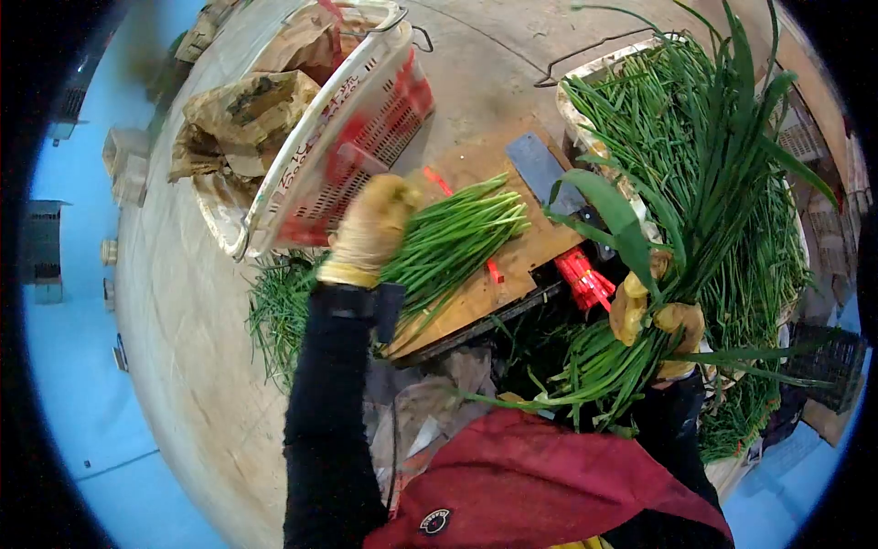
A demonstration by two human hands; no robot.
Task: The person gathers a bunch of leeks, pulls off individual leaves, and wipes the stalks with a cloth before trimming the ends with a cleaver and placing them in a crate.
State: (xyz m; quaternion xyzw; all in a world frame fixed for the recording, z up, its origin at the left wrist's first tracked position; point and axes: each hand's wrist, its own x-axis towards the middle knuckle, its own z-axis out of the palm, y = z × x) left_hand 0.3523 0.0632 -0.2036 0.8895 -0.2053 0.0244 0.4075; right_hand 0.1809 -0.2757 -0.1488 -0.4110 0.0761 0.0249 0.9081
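Observation:
My left hand [375,224], in a yellowish glove, is closed beside a bundle of green chives [466,224], and whatever its curled fingers may hold is hidden. The bundle lies on a wooden board [471,160], its pale cut ends pointing right. Near my lap, my right hand [672,325] is wrapped round a loose bunch of chives [608,366] with long leaves drooping to the left. Broad green leaves [617,215] rise above that hand. Between the hands, red tie strips [581,277] hang at the board's right edge, below a grey metal plate [544,169].
A crate [599,69] heaped with chives stands close on my right. Front left is a red-and-white basket [366,137] holding brown sacks [242,119]. More chives [279,316] lie left of the board, by my left forearm. A dark crate [828,366] sits far right.

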